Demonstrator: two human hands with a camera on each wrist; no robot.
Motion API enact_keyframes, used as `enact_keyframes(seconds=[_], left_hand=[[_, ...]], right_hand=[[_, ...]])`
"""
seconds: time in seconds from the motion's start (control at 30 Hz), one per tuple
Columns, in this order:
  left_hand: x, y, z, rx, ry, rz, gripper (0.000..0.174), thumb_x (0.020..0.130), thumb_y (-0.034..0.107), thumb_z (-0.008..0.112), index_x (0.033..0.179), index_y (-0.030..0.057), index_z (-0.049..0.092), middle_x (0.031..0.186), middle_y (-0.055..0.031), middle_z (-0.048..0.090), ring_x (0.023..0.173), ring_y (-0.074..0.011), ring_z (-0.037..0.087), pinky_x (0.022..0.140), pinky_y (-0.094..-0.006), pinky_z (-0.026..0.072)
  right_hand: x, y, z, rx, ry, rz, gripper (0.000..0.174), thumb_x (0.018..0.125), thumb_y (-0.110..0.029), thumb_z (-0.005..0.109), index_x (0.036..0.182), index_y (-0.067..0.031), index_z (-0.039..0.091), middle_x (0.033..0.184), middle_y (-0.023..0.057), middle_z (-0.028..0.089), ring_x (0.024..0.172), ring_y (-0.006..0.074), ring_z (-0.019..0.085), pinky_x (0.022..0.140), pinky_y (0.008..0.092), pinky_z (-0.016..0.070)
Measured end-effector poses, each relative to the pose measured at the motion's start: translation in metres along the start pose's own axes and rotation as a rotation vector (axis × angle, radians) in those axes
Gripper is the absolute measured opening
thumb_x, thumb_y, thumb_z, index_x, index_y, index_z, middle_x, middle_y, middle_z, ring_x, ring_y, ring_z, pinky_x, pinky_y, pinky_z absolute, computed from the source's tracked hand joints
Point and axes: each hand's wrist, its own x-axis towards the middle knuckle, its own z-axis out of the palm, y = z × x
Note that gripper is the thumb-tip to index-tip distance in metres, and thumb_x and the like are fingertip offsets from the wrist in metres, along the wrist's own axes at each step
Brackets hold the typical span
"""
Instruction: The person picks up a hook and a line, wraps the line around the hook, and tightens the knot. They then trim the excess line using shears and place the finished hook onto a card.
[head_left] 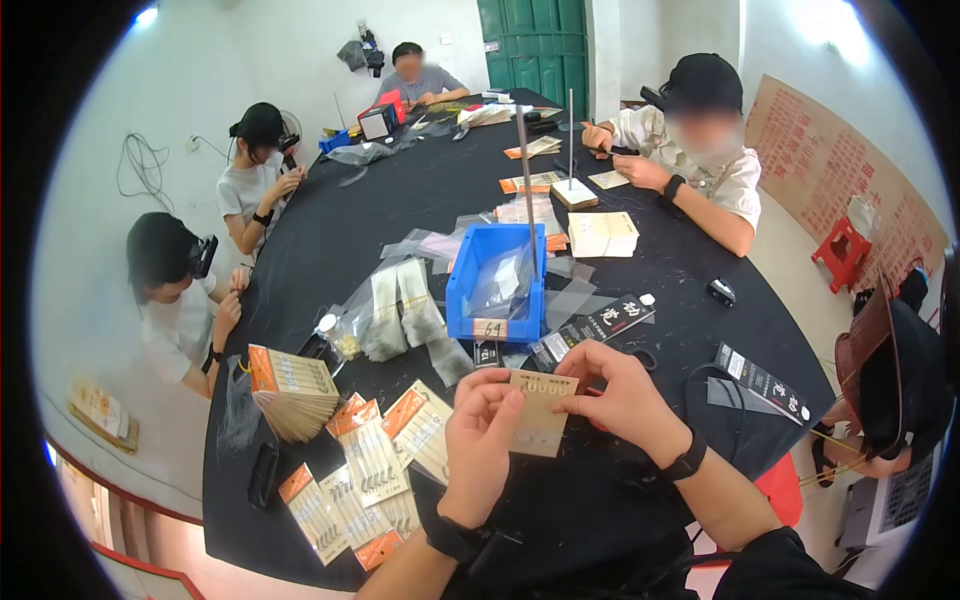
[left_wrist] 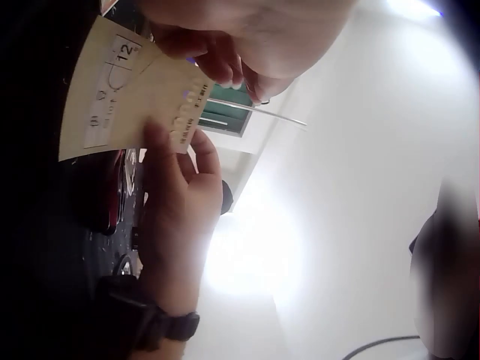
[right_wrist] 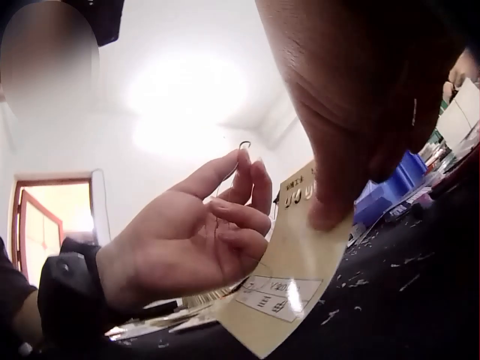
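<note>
A tan card [head_left: 540,425] with a row of slots along its top and a printed white label is held up before me over the table. My right hand [head_left: 615,390] grips its right side, thumb flat on the card's face near the slots. At the card's left edge is my left hand [head_left: 482,440]. The right wrist view shows the left hand [right_wrist: 191,240] pinching a small dark fish hook [right_wrist: 244,144] between thumb and fingertip, with a thin line trailing down over the palm. In the left wrist view the right thumb lies beside the slots.
A blue bin [head_left: 456,300] of clear bags stands beyond the card. Orange-topped packs of hooks [head_left: 375,465] and a fanned stack of cards [head_left: 292,400] lie on the left. Black printed packs [head_left: 760,385] lie on the right. Several people sit around the black table [head_left: 370,230].
</note>
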Motion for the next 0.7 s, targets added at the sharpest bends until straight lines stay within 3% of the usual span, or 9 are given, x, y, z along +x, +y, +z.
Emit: enact_keyframes(seconds=[0.03,0.07,0.2,0.4,0.5,0.6,0.7], left_hand=[[-0.001,0.004,0.003,0.045,-0.013,0.035,0.015,0.094,0.012,0.059,0.094,-0.003,0.063,0.123,-0.0075,0.049,0.079,-0.0071,0.057,0.076,-0.0216,0.0463],[-0.001,0.006,0.006,0.089,-0.022,0.069,0.015,0.094,0.011,0.059,0.094,-0.0038,0.063,0.127,-0.0087,0.047,0.083,-0.0086,0.058,0.08,-0.0231,0.0472],[0.001,0.004,-0.005,-0.021,-0.058,-0.102,0.014,0.092,0.011,0.061,0.093,-0.003,0.063,0.141,-0.0145,0.042,0.074,-0.0056,0.059,0.065,-0.0194,0.0486],[-0.002,0.006,0.004,0.051,-0.028,-0.185,0.011,0.093,0.012,0.06,0.092,0.0009,0.062,0.144,-0.0173,0.041,0.056,-0.0026,0.05,0.051,-0.0173,0.0437],[-0.002,0.003,0.003,0.018,-0.035,-0.189,0.015,0.092,0.013,0.062,0.097,-0.0009,0.062,0.128,-0.0145,0.054,0.059,-0.0045,0.052,0.053,-0.0178,0.0431],[-0.002,-0.001,0.0,0.015,-0.011,-0.236,0.015,0.092,0.015,0.063,0.098,0.0008,0.063,0.098,-0.0057,0.064,0.058,-0.0037,0.05,0.051,-0.0175,0.0411],[-0.001,0.0,0.0,0.119,-0.007,-0.219,0.015,0.092,0.016,0.064,0.098,0.0021,0.063,0.078,0.0011,0.06,0.057,-0.0031,0.048,0.05,-0.0176,0.0388]], right_hand=[[0.001,0.001,-0.004,0.039,-0.021,0.008,0.029,0.074,-0.006,0.078,0.098,-0.0041,0.062,0.08,0.0021,0.065,0.074,0.0081,0.061,0.066,0.0236,0.0483],[0.0,0.003,-0.006,0.105,-0.011,0.002,0.029,0.075,-0.006,0.078,0.099,-0.0032,0.062,0.081,0.0023,0.065,0.075,0.0078,0.061,0.066,0.0233,0.0486],[0.003,0.012,-0.008,0.251,0.057,-0.005,0.029,0.079,-0.006,0.076,0.103,-0.0006,0.061,0.084,0.0028,0.066,0.076,0.0069,0.061,0.069,0.0218,0.0496],[0.003,0.018,-0.006,0.275,0.157,-0.005,0.027,0.082,-0.004,0.073,0.105,0.0,0.06,0.088,0.0036,0.066,0.077,0.007,0.061,0.07,0.0215,0.0498],[0.001,0.017,-0.002,0.382,0.112,0.015,0.027,0.082,-0.004,0.072,0.106,0.0002,0.06,0.088,0.0038,0.066,0.077,0.0069,0.061,0.071,0.0216,0.0497],[0.0,0.016,-0.002,0.439,-0.026,0.053,0.026,0.083,-0.008,0.072,0.105,-0.0004,0.06,0.087,0.0032,0.065,0.075,0.0064,0.06,0.07,0.0217,0.049],[-0.004,0.003,-0.007,0.232,-0.052,0.061,0.023,0.085,-0.015,0.071,0.102,-0.0014,0.062,0.085,0.0022,0.065,0.073,0.0055,0.059,0.067,0.0217,0.0475]])
